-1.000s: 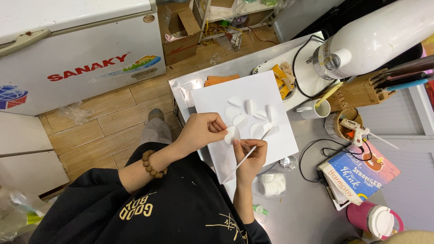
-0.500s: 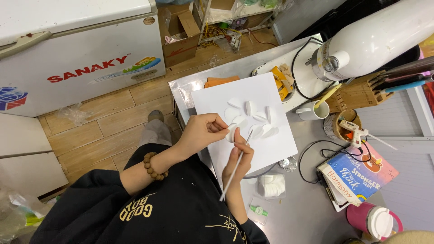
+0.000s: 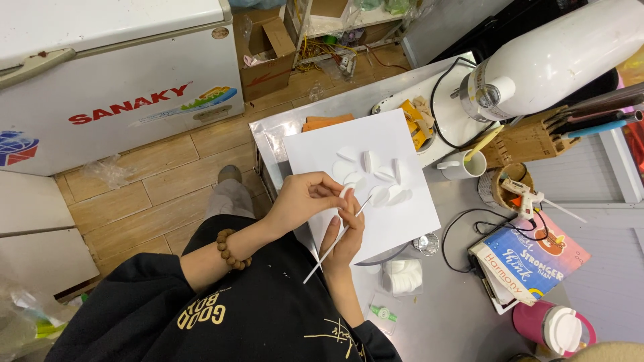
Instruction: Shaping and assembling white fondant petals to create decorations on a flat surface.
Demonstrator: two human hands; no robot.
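A white sheet of paper (image 3: 349,151) lies on the steel table (image 3: 456,308), with several small white paper petals (image 3: 376,175) stuck on it in a cluster. My left hand (image 3: 303,201) pinches a small white paper piece (image 3: 345,191) at the sheet's near edge. My right hand (image 3: 343,234) holds a thin white brush (image 3: 333,243), its tip up against that paper piece. A brown bead bracelet is on my left wrist.
A white mug (image 3: 463,164), a wooden knife block (image 3: 530,137), a glue gun (image 3: 526,194), stacked books (image 3: 530,258), a pink bottle (image 3: 553,327), a small glass jar (image 3: 426,243) and a white tape roll (image 3: 402,276) crowd the table. A white chest freezer (image 3: 114,80) stands on the floor.
My right hand has drawn back from the petals toward my body and turned the brush upright against the piece in my left hand. My left hand has stayed at the sheet's edge.
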